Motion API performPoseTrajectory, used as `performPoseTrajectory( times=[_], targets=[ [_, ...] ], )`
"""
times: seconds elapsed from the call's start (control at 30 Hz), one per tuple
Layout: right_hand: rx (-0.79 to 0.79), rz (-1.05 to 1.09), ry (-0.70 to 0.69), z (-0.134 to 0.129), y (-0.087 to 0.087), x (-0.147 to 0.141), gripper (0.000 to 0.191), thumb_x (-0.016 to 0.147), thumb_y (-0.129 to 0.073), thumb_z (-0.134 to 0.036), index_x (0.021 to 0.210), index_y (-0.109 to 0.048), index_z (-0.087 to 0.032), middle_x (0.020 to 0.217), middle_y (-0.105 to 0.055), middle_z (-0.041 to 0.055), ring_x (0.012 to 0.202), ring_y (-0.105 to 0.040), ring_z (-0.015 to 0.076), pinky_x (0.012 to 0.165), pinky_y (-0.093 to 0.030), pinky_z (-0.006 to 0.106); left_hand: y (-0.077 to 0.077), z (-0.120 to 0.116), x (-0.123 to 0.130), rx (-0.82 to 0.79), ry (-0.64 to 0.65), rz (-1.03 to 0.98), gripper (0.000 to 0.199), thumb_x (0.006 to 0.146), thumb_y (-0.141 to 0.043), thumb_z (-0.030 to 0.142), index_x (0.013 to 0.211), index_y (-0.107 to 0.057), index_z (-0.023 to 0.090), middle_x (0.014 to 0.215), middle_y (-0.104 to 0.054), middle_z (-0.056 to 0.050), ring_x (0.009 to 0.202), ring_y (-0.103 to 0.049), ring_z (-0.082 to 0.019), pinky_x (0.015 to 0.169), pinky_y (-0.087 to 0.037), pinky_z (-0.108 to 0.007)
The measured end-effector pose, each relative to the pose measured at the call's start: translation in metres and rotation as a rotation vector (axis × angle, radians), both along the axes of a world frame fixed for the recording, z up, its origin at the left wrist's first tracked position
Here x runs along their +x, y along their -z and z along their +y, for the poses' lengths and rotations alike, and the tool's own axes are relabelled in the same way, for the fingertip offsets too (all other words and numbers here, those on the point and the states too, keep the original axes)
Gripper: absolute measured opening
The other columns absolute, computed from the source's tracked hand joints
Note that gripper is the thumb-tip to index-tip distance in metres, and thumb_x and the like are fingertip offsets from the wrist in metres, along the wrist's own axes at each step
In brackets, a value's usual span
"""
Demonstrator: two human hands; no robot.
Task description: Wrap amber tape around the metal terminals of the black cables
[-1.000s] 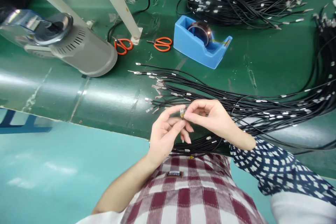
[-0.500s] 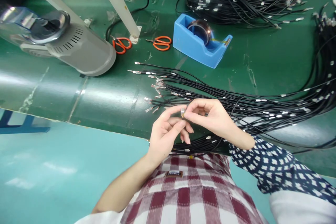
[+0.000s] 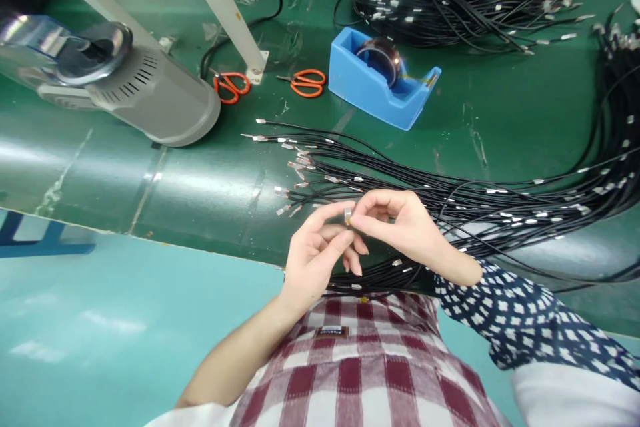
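Observation:
Between my two hands is a small silver metal connector [image 3: 348,213] with a yellowish bit at its lower end. My right hand [image 3: 400,223] pinches its right side between thumb and forefinger. On the other side, my left hand [image 3: 317,250] has its forefinger against the top and its thumb just below, the other fingers curled loosely. Whether a cable runs from the connector is hidden by my fingers. Behind my hands lies a bundle of black cables [image 3: 400,170], their bare silver tips pointing left. More black cables [image 3: 380,275] lie along the table edge against my checked apron.
A blue tape dispenser [image 3: 373,90] holds a roll of amber tape. Left of it lie two orange-handled scissors [image 3: 308,83], near a white metal post [image 3: 225,7]. A grey machine [image 3: 160,90] stands at the left. At the back right sits a large cable coil [image 3: 430,0].
Almost nothing differs. Both hands stay on the connector in the same pose, and the whole view has shifted very slightly.

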State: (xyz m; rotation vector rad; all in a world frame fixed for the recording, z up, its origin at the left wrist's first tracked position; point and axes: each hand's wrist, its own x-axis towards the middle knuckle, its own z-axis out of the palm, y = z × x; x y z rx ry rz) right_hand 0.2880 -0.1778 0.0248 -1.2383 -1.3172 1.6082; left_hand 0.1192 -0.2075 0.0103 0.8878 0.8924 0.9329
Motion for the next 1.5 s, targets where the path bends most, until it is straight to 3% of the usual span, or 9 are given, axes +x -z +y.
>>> performPoseTrajectory(
  times=[0.5, 0.93, 1.17, 1.33, 1.5],
  targets=[
    [0.013, -0.004, 0.012, 0.000, -0.005, 0.000, 0.025, 0.080, -0.070, -0.038, 0.072, -0.063, -0.015, 0.058, -0.064, 0.0017, 0.054, -0.058, 0.0124, 0.055, -0.045, 0.026, 0.000, -0.001, 0.001, -0.006, -0.012, 0.016, 0.031, 0.092, -0.059, 0.022, 0.122, -0.053, 0.019, 0.072, -0.070, -0.001, 0.048, -0.065, -0.013, 0.049, -0.046, -0.023],
    [0.054, -0.063, 0.041, -0.002, 0.002, -0.001, 0.021, 0.082, -0.069, -0.033, 0.073, -0.063, -0.016, 0.059, -0.063, 0.0001, 0.054, -0.055, 0.0105, 0.055, -0.044, 0.023, -0.001, 0.000, 0.003, -0.013, -0.026, 0.013, 0.032, 0.090, -0.062, 0.025, 0.121, -0.054, 0.019, 0.071, -0.070, -0.001, 0.047, -0.064, -0.013, 0.048, -0.046, -0.023],
    [0.062, -0.027, 0.014, -0.006, 0.011, -0.005, 0.023, 0.087, -0.063, -0.037, 0.077, -0.061, -0.017, 0.057, -0.061, -0.0016, 0.054, -0.055, 0.0105, 0.058, -0.045, 0.024, 0.004, 0.002, 0.009, 0.027, -0.146, 0.010, 0.020, 0.091, -0.061, 0.029, 0.107, -0.062, 0.017, 0.061, -0.068, 0.000, 0.041, -0.058, -0.010, 0.037, -0.044, -0.019],
    [0.054, -0.033, 0.019, -0.004, 0.012, -0.004, 0.026, 0.084, -0.066, -0.040, 0.078, -0.064, -0.015, 0.065, -0.062, 0.0012, 0.059, -0.056, 0.0122, 0.059, -0.047, 0.026, 0.007, 0.006, 0.013, 0.076, -0.262, 0.014, 0.014, 0.089, -0.064, 0.027, 0.097, -0.068, 0.016, 0.063, -0.066, -0.001, 0.051, -0.062, -0.012, 0.033, -0.041, -0.016],
    [0.040, -0.009, 0.016, -0.001, 0.008, -0.002, 0.024, 0.084, -0.066, -0.039, 0.081, -0.067, -0.015, 0.073, -0.065, 0.0030, 0.062, -0.056, 0.0120, 0.060, -0.049, 0.025, 0.004, 0.010, 0.007, 0.084, -0.198, 0.034, 0.018, 0.090, -0.062, 0.029, 0.100, -0.067, 0.015, 0.063, -0.065, -0.001, 0.049, -0.059, -0.010, 0.036, -0.040, -0.016]
  ],
)
